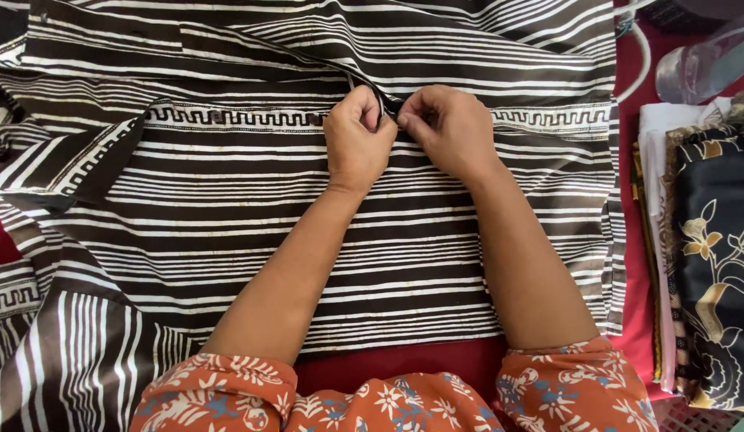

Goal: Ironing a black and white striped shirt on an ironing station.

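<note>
Here, left hand (pixel 357 138) & right hand (pixel 445 128) both pinch the front opening edge of the brown-white striped shirt (pixel 244 208), spread flat mid red desk (pixel 636 320); folded fabric stack (pixel 704 256) crowds right edge.

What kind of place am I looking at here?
Probably a home or small garment workspace: a brown-and-white striped shirt lies spread on a red cloth surface, beside a stack of folded patterned fabrics. Both hands pinch the shirt's front.

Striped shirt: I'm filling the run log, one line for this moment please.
left hand pinches placket | right hand pinches placket | striped shirt flat on red surface
</note>
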